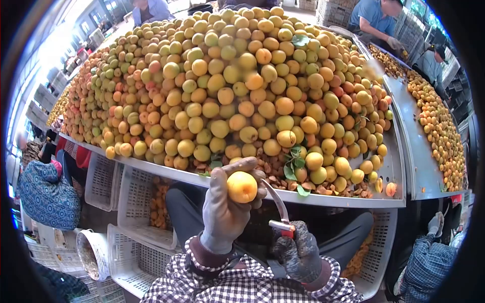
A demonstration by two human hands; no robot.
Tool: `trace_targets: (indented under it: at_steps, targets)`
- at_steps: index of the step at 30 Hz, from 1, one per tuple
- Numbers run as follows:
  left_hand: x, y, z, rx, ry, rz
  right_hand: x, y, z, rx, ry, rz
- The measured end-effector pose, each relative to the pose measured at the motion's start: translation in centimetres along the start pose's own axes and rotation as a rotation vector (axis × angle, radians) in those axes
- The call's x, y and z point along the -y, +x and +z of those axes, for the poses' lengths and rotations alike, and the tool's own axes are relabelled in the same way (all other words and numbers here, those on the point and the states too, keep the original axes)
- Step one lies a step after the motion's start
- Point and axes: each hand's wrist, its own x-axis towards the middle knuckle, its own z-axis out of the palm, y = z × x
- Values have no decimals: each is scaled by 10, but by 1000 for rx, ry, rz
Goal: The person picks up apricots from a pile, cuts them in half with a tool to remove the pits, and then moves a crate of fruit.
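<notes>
My left hand (221, 218), in a grey glove, is closed around a yellow apricot (242, 187), held up just before the table's front edge. My right hand (301, 253), in a dark, stained glove, grips a small curved knife (276, 199). Its thin blade arcs up and left, the tip close beside the left fingers and the fruit. Behind both hands rises a large heap of apricots (212, 108), yellow, orange and greenish. Green leaves (294, 162) and brown scraps (348, 191) lie along the front of the heap.
A metal table rim (333, 199) runs in front of me. Plastic crates (136, 199) stand below it, some holding orange fruit pieces. A white bucket (93, 255) is at lower left. Several people work around; one in a blue shirt (375, 20) stands by another fruit-laden table (410, 131).
</notes>
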Motion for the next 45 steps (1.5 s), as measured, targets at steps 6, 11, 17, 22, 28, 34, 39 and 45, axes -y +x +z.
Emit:
trace_targets:
  at_steps: [6, 11, 17, 22, 28, 34, 39, 45]
  targets:
    - [7, -11, 9, -72, 116, 12, 18, 1, 12, -137, -370, -232]
    - [12, -21, 17, -107, 192, 52, 3, 0, 24, -193, -385, -264]
    - [15, -27, 25, -125, 174, 100, -4, 2, 23, -183, -461, -390]
    - [16, -27, 30, -100, 166, 47, 3, 12, 21, -189, -554, -423]
    - [11, -18, 24, 66, 736, 256, 25, 17, 3, -79, -504, -221]
    - [8, -18, 16, 146, -185, -107, 16, 29, -8, -67, -278, -271]
    - [8, -28, 3, 53, -35, -150, -9, 23, 4, -106, -185, -305]
    - [-41, -9, -3, 225, 513, -130, 30, 27, -28, 172, -267, -182]
